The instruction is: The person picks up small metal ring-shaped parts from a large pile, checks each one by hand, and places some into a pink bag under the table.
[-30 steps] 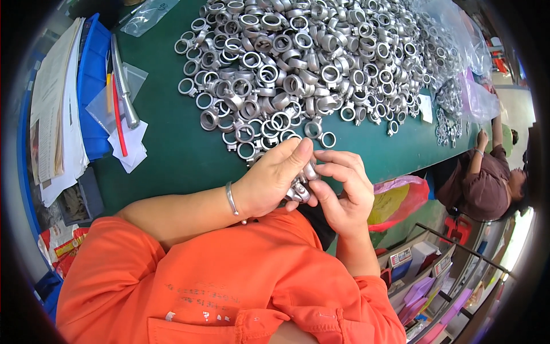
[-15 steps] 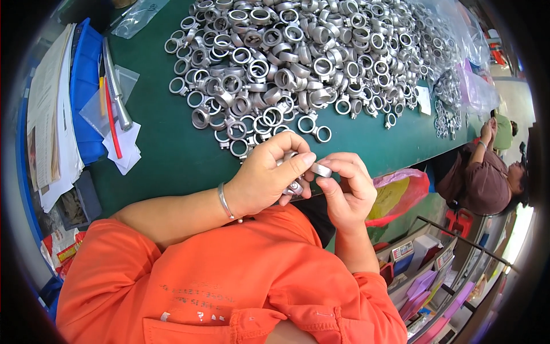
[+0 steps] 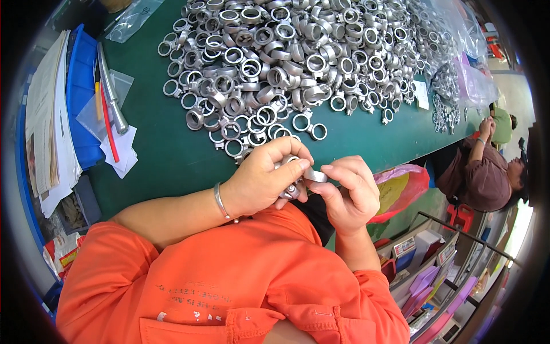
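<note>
My left hand (image 3: 264, 171), a bangle on its wrist, is closed around several grey metal rings in front of my body. Its thumb presses over them, and part of a ring with a small lug (image 3: 291, 191) shows below the fingers. One metal ring (image 3: 316, 176) sticks out at the left thumb tip, seen from its side. My right hand (image 3: 354, 195) has that ring's outer end between thumb and forefinger. The palm and curled fingers hide the rest of the left hand's rings. Beyond my hands a large pile of similar lugged rings (image 3: 281, 74) covers the green table (image 3: 154, 149).
At left stand a blue bin (image 3: 86, 103), papers (image 3: 48, 114), a red pen (image 3: 109, 123) and a metal rod (image 3: 113, 92). A pink plastic bag (image 3: 404, 189) hangs by the table edge at right. Another person (image 3: 481, 178) sits farther right, near shelves (image 3: 424, 275).
My right thumb and forefinger have opened a little around the ring, which has shifted slightly left and down. My left hand keeps its grip. The whole view has shifted slightly.
</note>
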`<state>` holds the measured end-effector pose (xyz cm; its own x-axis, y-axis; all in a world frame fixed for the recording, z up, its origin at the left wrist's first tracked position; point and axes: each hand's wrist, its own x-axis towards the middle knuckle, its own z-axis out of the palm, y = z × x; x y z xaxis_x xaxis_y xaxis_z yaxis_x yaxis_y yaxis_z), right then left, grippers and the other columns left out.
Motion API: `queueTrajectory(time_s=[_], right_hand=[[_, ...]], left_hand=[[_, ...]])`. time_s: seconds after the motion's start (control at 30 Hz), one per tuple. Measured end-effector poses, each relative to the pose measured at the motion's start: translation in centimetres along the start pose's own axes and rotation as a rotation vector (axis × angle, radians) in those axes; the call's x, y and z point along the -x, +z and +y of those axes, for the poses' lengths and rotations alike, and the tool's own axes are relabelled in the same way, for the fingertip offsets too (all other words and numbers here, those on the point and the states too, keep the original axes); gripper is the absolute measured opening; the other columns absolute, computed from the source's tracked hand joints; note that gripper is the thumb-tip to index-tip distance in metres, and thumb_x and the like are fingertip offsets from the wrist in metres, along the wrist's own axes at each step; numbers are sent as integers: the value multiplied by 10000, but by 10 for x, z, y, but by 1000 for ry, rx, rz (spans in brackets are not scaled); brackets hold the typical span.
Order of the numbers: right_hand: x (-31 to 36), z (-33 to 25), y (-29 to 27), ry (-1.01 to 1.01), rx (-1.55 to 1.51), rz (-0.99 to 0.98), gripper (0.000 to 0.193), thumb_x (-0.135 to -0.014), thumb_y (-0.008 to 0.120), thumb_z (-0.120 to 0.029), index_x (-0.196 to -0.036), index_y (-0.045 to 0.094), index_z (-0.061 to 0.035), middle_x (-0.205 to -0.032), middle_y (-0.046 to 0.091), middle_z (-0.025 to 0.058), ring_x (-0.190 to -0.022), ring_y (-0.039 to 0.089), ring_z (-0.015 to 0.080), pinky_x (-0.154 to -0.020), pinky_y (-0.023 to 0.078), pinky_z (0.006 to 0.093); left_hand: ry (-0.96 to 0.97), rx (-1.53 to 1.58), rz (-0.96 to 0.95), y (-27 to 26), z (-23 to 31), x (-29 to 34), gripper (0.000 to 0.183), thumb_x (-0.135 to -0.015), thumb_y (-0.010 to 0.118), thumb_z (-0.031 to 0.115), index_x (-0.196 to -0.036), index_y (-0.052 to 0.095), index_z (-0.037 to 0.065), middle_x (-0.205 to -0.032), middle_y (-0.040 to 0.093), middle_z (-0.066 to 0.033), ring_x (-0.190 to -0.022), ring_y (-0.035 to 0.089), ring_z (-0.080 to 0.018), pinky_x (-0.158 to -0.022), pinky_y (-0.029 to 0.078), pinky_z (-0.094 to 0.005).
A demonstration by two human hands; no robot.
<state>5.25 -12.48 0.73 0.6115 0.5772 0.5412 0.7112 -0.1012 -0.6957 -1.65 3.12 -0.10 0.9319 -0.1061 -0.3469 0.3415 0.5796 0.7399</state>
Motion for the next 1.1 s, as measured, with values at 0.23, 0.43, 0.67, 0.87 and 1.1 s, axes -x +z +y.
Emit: queueTrajectory(time_s=[0.23,0.43,0.67,0.87,1.1], right_hand=[[0,1,1,72,-33,21,243,-631,726,4,-844,607,11,-763,604,103,-647,571,210,-575,460,280],[2,3,0,122,-27,33,216,-677,678,51,-881,616,14,-780,609,114,-671,589,211,-583,478,268],[-53,16,-30,440,-283,118,137,-774,532,97,-888,588,46,-789,589,101,-635,603,160,-524,480,228],[-177,81,-148,480,-343,428,240,-763,541,0,-997,526,49,-731,602,114,-578,567,160,-548,468,256],[-213,85,-156,391,-489,576,334,-840,458,10,-1153,413,120,-1048,558,206,-912,602,281,-709,531,318]], left_hand=[[2,27,-5,0,2,1,110,-906,471,132,-934,494,28,-787,589,-86,-601,588,-104,-369,393,-171],[49,-30,-34,-2,2,1,117,-899,494,139,-942,508,31,-794,594,-90,-619,600,-119,-376,399,-175],[-6,66,23,-2,2,5,93,-886,486,115,-945,477,43,-767,569,-109,-585,586,-165,-352,377,-199],[9,90,-11,2,-1,-5,69,-875,501,102,-919,487,50,-760,570,-98,-577,583,-163,-354,378,-204],[62,120,46,-5,4,3,69,-874,497,105,-897,480,43,-736,552,-94,-551,571,-161,-349,372,-207]])
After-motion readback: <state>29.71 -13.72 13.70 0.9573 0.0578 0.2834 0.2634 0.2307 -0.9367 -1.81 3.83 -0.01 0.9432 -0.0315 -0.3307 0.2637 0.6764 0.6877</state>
